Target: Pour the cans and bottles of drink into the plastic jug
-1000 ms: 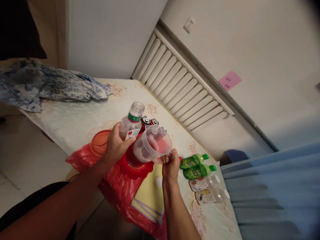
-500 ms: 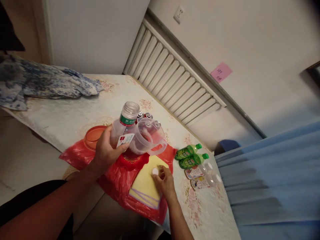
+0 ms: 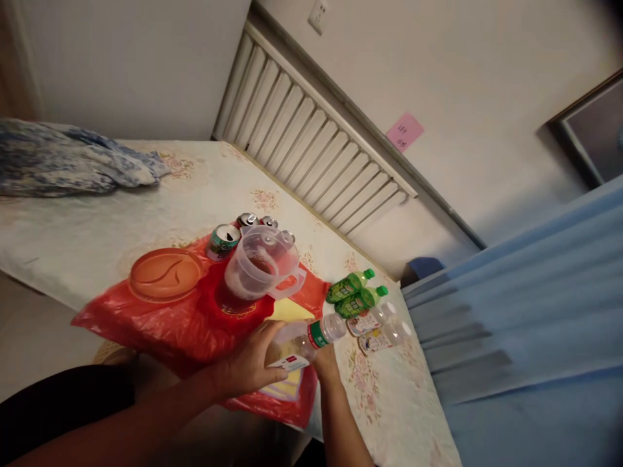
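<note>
A clear plastic bottle with a green and red neck band is tilted to the right in my left hand. The fingers are wrapped around its body. My right hand is behind the bottle, its fingers hidden, so I cannot see what it holds. Beyond my hands, a translucent measuring jug with dark foamy liquid stands upright in a red scalloped dish. Partly covered by my hands and the bottle, a yellow cloth lies on a red plastic bag.
An orange round lid lies on the bag's left side. Several drink cans stand behind the jug. To the right, two green bottles and two clear labelled bottles lie on the flowered tablecloth. A blue curtain hangs at the right.
My left hand has brought the bottle from beside the jug down and right, tipping it over. My right hand, which held a white cap, is now hidden behind it. The view has shifted right.
</note>
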The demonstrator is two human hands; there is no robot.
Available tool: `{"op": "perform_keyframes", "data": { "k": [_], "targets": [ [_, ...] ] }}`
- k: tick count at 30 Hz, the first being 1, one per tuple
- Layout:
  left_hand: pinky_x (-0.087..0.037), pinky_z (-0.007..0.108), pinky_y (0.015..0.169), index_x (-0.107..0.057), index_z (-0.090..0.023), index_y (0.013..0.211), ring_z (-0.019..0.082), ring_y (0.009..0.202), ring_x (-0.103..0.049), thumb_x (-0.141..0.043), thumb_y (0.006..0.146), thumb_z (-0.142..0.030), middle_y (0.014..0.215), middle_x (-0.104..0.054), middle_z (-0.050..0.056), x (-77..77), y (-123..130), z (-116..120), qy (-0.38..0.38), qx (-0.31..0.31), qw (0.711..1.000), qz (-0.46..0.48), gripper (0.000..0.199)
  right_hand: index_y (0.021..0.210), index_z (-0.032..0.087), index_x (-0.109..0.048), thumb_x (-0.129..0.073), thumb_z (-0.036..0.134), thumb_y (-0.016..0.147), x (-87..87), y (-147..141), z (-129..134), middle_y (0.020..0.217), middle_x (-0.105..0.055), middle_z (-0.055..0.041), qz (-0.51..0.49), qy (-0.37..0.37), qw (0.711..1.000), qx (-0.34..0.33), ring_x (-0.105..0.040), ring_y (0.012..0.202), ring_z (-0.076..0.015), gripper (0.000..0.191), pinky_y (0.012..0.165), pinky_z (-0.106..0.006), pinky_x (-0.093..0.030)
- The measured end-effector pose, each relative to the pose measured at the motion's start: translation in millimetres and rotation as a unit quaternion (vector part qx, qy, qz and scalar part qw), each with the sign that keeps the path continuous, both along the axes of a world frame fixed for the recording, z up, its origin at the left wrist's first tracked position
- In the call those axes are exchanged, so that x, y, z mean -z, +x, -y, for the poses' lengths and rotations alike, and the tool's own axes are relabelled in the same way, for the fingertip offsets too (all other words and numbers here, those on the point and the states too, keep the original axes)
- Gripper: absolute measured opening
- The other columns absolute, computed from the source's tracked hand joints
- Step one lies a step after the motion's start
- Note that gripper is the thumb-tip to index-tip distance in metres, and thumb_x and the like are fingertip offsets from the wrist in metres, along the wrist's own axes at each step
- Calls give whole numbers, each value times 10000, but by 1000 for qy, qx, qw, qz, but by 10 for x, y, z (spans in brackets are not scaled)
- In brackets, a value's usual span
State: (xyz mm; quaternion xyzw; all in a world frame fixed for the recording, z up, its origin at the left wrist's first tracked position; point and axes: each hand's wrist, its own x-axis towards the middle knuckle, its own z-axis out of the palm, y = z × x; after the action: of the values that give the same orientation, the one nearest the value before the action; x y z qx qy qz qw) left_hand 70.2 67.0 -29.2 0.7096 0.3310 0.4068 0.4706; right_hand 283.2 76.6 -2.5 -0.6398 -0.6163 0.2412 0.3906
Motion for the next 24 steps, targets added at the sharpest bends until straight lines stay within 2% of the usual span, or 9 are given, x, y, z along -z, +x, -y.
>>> {"op": "perform_keyframes", "data": {
  "k": [2, 4, 7, 9, 11, 13, 16, 24],
  "targets": [
    [-392, 479, 1128, -482, -235, 1354, 340, 1276, -521, -747, 650, -309, 1353, -578, 99, 38, 73, -66, -8, 5, 1000, -2, 756, 791, 216, -682, -692, 406, 701, -229, 144, 22, 762, -690, -28, -44, 7, 999, 21, -584, 715, -207, 210, 655, -319, -476],
    [-371, 487, 1143, -465, -224, 1371, 345, 1312, -495, -733, 652, -303, 1396, -549, 113, 72, 138, -119, -32, -1, 999, -1, 771, 926, 205, -701, -761, 378, 653, -507, 275, 60, 845, -697, -34, -127, 12, 991, 34, -585, 732, -194, 329, 653, -297, -472],
    [-358, 496, 1151, -452, -221, 1382, 349, 1349, -464, -721, 649, -292, 1440, -515, 124, 107, 222, -177, -59, 2, 998, 1, 784, 998, 208, -714, -780, 402, 688, -938, 393, 130, 864, -668, -29, -192, 37, 981, 5, -540, 683, -153, 372, 617, -268, -439],
    [-355, 491, 1153, -460, -223, 1378, 345, 1349, -466, -726, 645, -287, 1436, -521, 124, 121, 265, -208, -52, 8, 999, 1, 782, 1078, 235, -710, -787, 405, 719, -1182, 407, 175, 922, -663, -32, -187, 42, 981, -29, -547, 725, -159, 405, 640, -273, -442],
    [-349, 489, 1156, -476, -221, 1369, 347, 1349, -467, -738, 639, -287, 1431, -529, 128, 125, 294, -234, -38, 5, 999, -2, 778, 1131, 263, -704, -780, 402, 756, -1362, 381, 207, 1003, -659, -42, -130, 26, 989, -62, -565, 789, -178, 407, 675, -286, -452],
    [-373, 487, 1139, -488, -224, 1363, 351, 1333, -485, -743, 639, -290, 1420, -545, 126, 118, 307, -254, -31, 4, 1000, -4, 770, 1139, 273, -711, -765, 406, 786, -1471, 338, 224, 1079, -646, -55, -58, 13, 994, -89, -580, 864, -203, 381, 723, -305, -466],
    [-414, 476, 1104, -490, -224, 1360, 346, 1298, -518, -737, 648, -293, 1400, -564, 121, 95, 307, -270, -30, 9, 999, -8, 757, 1111, 268, -725, -752, 421, 805, -1533, 278, 228, 1100, -632, -65, 0, 12, 993, -119, -586, 914, -220, 343, 763, -320, -471],
    [-412, 445, 1102, -469, -207, 1362, 320, 1286, -517, -725, 664, -289, 1390, -560, 118, 88, 299, -289, -10, 23, 1000, -16, 748, 1052, 244, -710, -722, 454, 828, -1579, 189, 247, 981, -618, -43, 67, 1, 987, -146, -543, 796, -181, 307, 697, -302, -429]
  ]
}}
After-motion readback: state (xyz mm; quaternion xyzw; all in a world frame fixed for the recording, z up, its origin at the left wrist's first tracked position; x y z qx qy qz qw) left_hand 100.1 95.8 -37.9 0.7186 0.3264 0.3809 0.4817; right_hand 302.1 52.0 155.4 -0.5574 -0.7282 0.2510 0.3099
